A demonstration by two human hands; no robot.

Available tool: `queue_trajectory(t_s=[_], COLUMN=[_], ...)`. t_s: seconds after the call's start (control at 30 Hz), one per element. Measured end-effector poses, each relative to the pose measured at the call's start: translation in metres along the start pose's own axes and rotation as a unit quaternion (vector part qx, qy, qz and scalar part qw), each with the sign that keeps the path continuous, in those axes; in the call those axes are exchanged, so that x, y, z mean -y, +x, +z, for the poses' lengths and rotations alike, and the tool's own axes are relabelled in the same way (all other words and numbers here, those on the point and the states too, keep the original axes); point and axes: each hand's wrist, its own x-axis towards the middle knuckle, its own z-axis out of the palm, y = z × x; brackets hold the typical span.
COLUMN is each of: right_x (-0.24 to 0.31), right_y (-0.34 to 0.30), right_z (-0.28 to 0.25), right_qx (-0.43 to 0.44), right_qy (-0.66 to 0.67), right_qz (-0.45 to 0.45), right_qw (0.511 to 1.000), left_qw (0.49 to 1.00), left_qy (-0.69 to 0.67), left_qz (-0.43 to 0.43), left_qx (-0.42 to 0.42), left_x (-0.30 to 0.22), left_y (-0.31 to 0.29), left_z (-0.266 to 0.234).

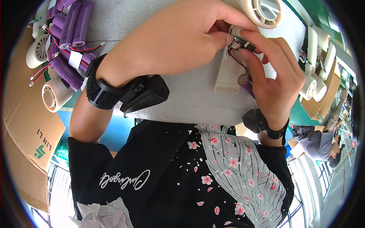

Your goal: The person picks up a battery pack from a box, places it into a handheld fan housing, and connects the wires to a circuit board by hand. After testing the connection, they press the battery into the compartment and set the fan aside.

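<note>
A small dark circuit board (245, 44) with a white wire connector is pinched between my two hands, over the upper end of a cream plastic casing half (227, 78). My left hand (190, 36) reaches across from the left, its thumb tip at the connector edge of the board; its other fingertips are partly hidden. My right hand (275, 70) grips the board's other side between thumb and forefinger. Red and black wires run from the connector down to a purple cylindrical battery (245, 81), partly covered by my right hand.
Purple batteries with wired plugs (72, 28) pile up at the left, beside cream round fan parts (56, 95). A cream ring-shaped part (262, 13) is at the top. More cream casings (317, 49) are at right, near a cardboard box (329, 93). Another person (317, 143) sits far right.
</note>
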Motion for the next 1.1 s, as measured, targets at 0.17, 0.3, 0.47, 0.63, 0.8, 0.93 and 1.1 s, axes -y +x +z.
queue_trajectory(t_s=[0.17,0.3,0.47,0.63,0.8,0.93,1.1], right_x=[-0.002,-0.002,-0.001,-0.005,-0.012,-0.003,0.034], right_y=[-0.001,0.0,-0.001,0.0,0.004,0.028,0.055], right_z=[0.002,0.004,0.005,0.004,-0.001,-0.012,-0.025], right_qx=[-0.028,-0.027,-0.014,-0.008,-0.111,-0.131,0.092], right_qy=[0.008,-0.002,0.001,0.009,0.067,-0.012,0.036], right_qz=[-0.02,-0.045,-0.021,-0.014,-0.027,-0.087,0.044], right_qw=[0.999,0.999,1.0,1.0,0.991,0.988,0.994], left_qw=[0.996,0.989,0.989,0.969,0.984,0.998,0.939], left_qy=[0.085,0.147,0.147,-0.126,0.178,0.068,-0.219], left_qz=[-0.004,-0.007,-0.003,-0.21,-0.009,-0.008,-0.267], left_qx=[0.002,0.004,0.0,0.02,-0.001,-0.011,-0.004], left_x=[-0.009,-0.013,-0.012,-0.014,-0.012,-0.003,-0.008], left_y=[0.0,0.0,-0.001,0.013,0.003,0.002,0.008], left_z=[-0.002,-0.002,-0.001,-0.009,0.001,0.004,-0.005])
